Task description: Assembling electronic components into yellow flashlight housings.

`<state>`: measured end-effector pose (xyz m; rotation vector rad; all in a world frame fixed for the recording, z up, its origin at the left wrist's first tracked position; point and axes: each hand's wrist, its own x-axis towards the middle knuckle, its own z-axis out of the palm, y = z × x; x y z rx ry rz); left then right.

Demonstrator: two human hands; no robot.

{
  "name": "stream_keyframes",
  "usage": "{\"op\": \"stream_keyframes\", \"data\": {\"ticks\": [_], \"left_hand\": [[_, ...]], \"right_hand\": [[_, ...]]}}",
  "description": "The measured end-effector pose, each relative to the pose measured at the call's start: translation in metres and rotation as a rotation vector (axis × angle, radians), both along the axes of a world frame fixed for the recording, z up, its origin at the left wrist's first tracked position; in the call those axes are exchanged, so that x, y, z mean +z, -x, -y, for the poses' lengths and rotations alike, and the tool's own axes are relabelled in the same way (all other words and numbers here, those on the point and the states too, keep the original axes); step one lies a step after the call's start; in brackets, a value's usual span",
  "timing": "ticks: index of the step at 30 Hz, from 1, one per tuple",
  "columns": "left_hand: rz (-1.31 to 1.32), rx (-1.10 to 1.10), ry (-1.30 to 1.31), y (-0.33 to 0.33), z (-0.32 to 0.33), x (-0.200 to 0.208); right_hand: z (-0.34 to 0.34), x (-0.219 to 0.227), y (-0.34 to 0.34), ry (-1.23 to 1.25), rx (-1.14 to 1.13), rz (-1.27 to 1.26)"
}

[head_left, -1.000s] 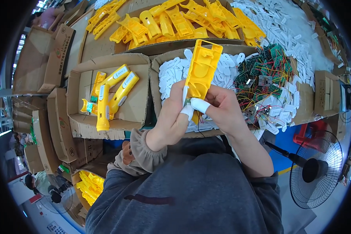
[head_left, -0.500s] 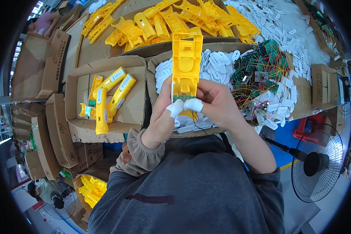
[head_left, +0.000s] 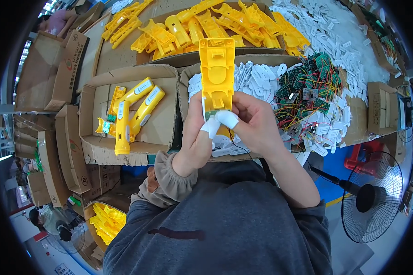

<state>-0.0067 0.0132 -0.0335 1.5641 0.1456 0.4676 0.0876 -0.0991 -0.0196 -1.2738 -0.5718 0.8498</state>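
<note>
Between my hands, a yellow plastic housing half stands with its hollow inner side toward me. A small green circuit board sits at its near end, partly hidden by my thumbs. My left hand grips the housing's left side, and my right hand holds the right side near the same end. White covers wrap both thumbs, which press together at the board. Dark thin wires hang below the right thumb. The fingers behind the housing are mostly hidden.
A cardboard box on the left holds several yellow housings. White plastic pieces and wired green boards fill another box in front. More yellow shells lie behind. A black fan stands at the right; a person is at lower left.
The housing and both hands stay nearly in place, while the boxes behind shift slightly right in view. My right thumb has tilted and moved a little over the board's edge.
</note>
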Motion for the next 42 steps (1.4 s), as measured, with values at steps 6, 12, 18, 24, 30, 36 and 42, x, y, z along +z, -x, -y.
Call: {"op": "stream_keyframes", "data": {"ticks": [6, 12, 18, 24, 30, 36, 42], "left_hand": [[0.085, -0.178, 0.255, 0.003, -0.003, 0.014], [0.066, -0.109, 0.306, 0.006, 0.004, 0.025], [0.080, -0.120, 0.245, 0.004, 0.011, 0.031], [0.039, -0.092, -0.006, 0.003, 0.003, 0.017], [0.083, 0.042, -0.502, 0.000, 0.000, -0.004], [-0.017, 0.072, -0.395, -0.003, -0.003, -0.024], [0.001, -0.043, 0.318, -0.007, 0.003, 0.005]], "right_hand": [[0.002, 0.005, 0.001, -0.097, 0.054, 0.021], [0.004, 0.008, 0.012, -0.019, -0.062, 0.222], [0.008, 0.002, 0.014, -0.053, -0.199, 0.390], [0.010, 0.008, 0.006, -0.007, -0.051, 0.006], [0.006, -0.008, -0.005, -0.087, 0.018, -0.164], [-0.001, -0.027, -0.012, -0.088, 0.075, -0.190], [0.005, -0.013, -0.008, -0.032, 0.033, -0.111]]}}
